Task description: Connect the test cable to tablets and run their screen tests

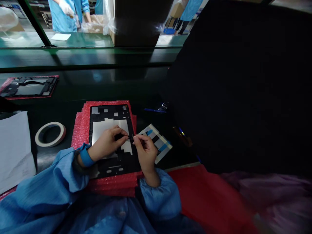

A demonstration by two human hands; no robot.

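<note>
- white-and-red tape roll (50, 134), flat on dark bench (80, 85)
- white paper sheet (14, 152), just left of roll
- second black frame (29, 87) on red bubble wrap, upper left
- card with blue and grey strips (156, 143), tilted, mid-bench
- blue-handled tool (154, 110), beyond card, partly behind panel
- black panel (231, 87) covering right side
- red sheet (207, 195), front right
- co-worker in blue smock (63, 16), white gloves, far side
- cardboard box (94, 24) lined with clear plastic, beside co-worker

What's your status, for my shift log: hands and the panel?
Left hand and right hand pinching a small dark piece over the black-framed panel. Panel lying on red bubble wrap. Tape roll off to the left, apart from the hands.
</note>
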